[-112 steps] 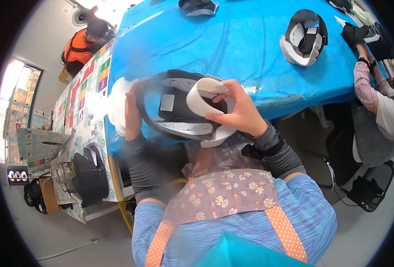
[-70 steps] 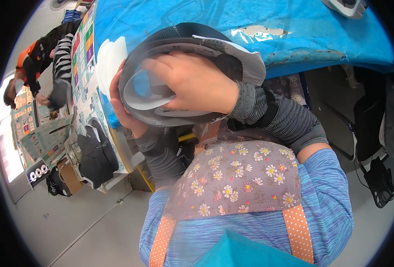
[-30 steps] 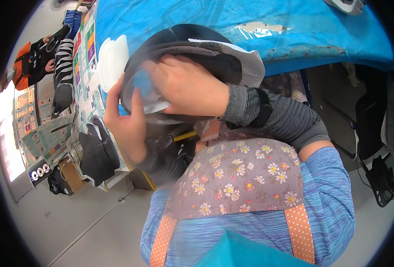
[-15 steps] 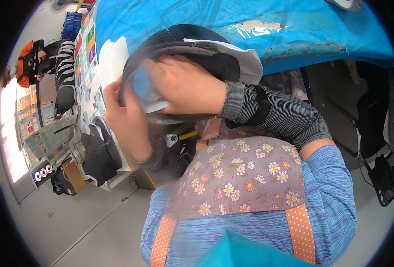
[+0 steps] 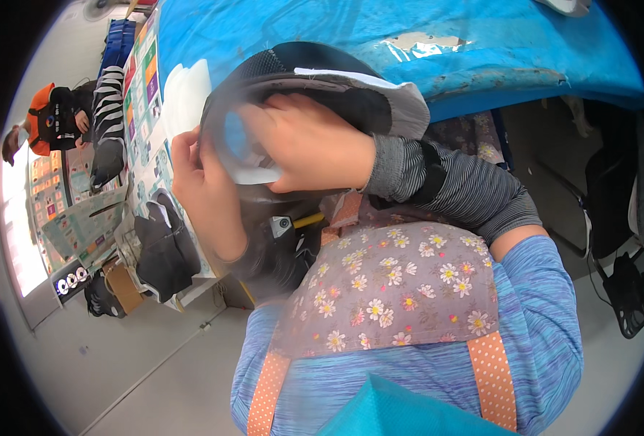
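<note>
The black shoe upper (image 5: 302,57) is up in both hands, tilted at the near edge of the blue-covered table (image 5: 496,36). The left hand (image 5: 209,196) pinches its left rim — thumb on one side, fingers on the other. The right hand (image 5: 304,142) reaches into the opening, fingers bent, thumb against a curved white piece (image 5: 255,176) (its fingertips are blurred, so I cannot tell how firmly it grips). White pieces (image 5: 184,98) stand just beside — left of the upper.
</note>
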Demonstrator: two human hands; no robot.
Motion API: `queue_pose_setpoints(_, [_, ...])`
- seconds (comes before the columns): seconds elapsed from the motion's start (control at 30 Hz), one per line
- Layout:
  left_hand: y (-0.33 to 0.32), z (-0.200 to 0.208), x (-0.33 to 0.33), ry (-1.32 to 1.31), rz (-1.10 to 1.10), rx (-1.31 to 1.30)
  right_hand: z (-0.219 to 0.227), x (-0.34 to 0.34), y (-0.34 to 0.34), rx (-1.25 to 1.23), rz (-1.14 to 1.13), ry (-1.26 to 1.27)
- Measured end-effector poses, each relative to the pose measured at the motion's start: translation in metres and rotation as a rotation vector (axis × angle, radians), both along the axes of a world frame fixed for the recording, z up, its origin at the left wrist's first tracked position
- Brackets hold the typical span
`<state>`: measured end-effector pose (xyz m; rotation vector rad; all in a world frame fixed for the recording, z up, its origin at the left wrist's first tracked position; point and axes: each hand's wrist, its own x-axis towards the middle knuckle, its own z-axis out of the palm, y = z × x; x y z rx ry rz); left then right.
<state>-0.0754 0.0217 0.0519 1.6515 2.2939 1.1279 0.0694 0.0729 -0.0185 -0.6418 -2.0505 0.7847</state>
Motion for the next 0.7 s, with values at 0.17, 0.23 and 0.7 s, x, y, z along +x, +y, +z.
queue_pose_setpoints(0.17, [-0.002,0.003,-0.004,-0.017,0.025,-0.061,-0.01,0.005,-0.005,0.157,0.076,0.081])
queue_pose_setpoints(0.23, [-0.002,0.001,-0.01,-0.049,0.03,-0.073,-0.015,0.004,-0.006,0.253,0.118,0.125])
queue_pose_setpoints(0.7, [0.013,-0.051,-0.023,-0.688,-0.33,0.285,-0.034,-0.006,-0.012,0.201,0.073,0.134])
